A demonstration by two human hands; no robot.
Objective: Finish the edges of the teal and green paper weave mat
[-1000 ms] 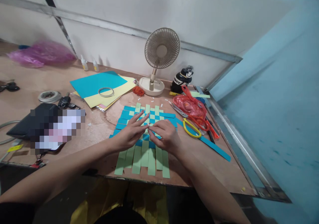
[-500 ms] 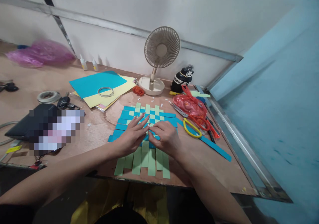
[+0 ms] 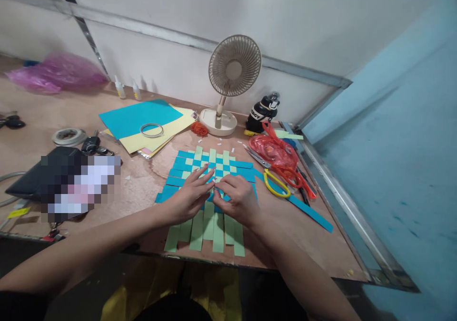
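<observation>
A woven paper mat (image 3: pixel 173 182) of blue and pale green strips lies at the table's front, its green strip ends (image 3: pixel 196 233) pointing toward me. My left hand (image 3: pixel 191 191) rests over the weave with its fingers stretched and spread, holding nothing I can see. Close against its fingers, my right hand (image 3: pixel 237 196) is closed in a pinch above the middle of the mat. A tiny pale spot shows at the pinching fingertips, too small to name. Both hands cover the centre of the weave.
Scissors (image 3: pixel 276 183) with yellow handles and a loose blue strip (image 3: pixel 310 212) lie right, by a red plastic bag (image 3: pixel 273 150). Behind stand a fan (image 3: pixel 218 122) and a black bottle (image 3: pixel 262 112). Coloured sheets (image 3: pixel 135 121), a tape roll (image 3: pixel 69 137) and a black pouch (image 3: pixel 46 173) are left.
The view has shifted very slightly. Both hands keep nearly the same place and pose over the mat.
</observation>
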